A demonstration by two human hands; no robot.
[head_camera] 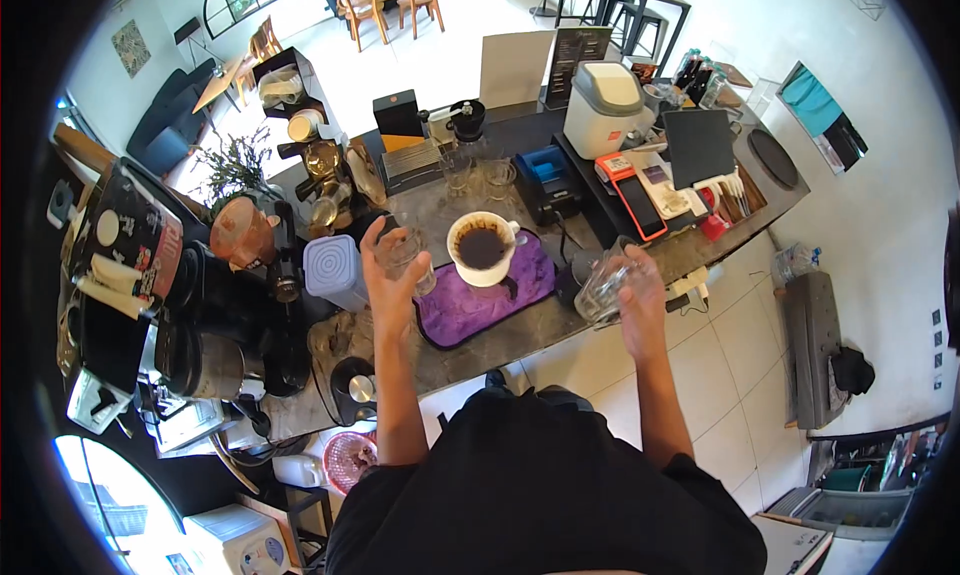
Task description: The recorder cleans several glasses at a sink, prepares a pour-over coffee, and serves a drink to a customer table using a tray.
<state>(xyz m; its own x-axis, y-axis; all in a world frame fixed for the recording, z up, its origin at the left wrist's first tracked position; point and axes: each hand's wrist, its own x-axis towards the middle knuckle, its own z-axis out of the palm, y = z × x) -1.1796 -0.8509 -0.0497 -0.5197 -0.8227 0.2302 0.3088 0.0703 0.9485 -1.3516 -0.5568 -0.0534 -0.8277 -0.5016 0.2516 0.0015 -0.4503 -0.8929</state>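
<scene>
A white pour-over dripper (482, 249) with dark wet coffee in it stands in front of me. It rests above a purple mat (472, 312) with a black edge; what holds it up is mostly hidden beneath. To its left, my left hand (391, 282) is curled around a clear drinking glass (411, 258). At the right, near the counter's front edge, my right hand (642, 301) holds a second clear glass (600, 290), which is tilted. No liquid can be made out in either glass.
Clear glasses (498, 179) stand behind the dripper. A lidded plastic canister (334, 271) is beside my left hand, with coffee grinders (244, 233) farther left. Towards the right are a blue-and-black device (546, 177), an orange card terminal (634, 196) and a lidded bin (602, 113).
</scene>
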